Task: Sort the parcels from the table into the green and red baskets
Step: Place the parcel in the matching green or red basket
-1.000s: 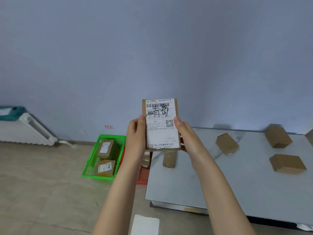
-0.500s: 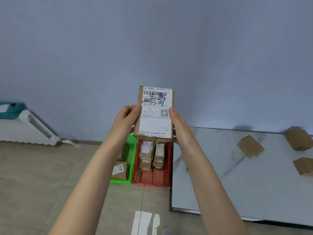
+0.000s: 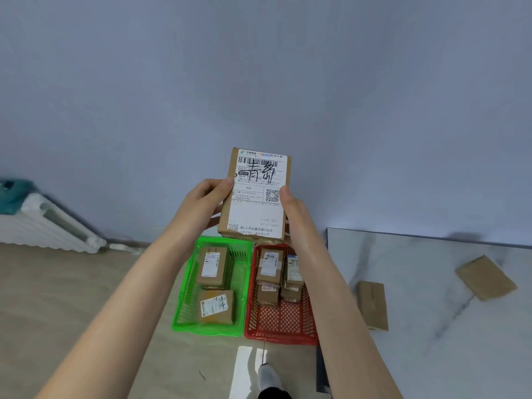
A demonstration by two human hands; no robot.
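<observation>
Gripping the parcel [image 3: 256,194] between left hand [image 3: 205,203] and right hand [image 3: 298,216], fingers apparently curled behind it, read the label [image 3: 254,216], then lower it into the matching green basket [image 3: 184,286] or red basket [image 3: 280,339].

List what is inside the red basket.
Several labelled parcels sit in the red basket's far half; near mesh bare. The held parcel and right forearm hide its far-right corner.

A plain blue-grey wall [image 3: 259,67] fills the upper half of the view. At the left a white ribbed radiator [image 3: 49,228] stands against this wall, and a teal object [image 3: 14,194] lies on its top. A short white pipe [image 3: 123,247] comes out from the radiator's lower end. The floor [image 3: 72,298] is beige tile, with a bright patch of light [image 3: 244,370] near the bottom edge.
</observation>
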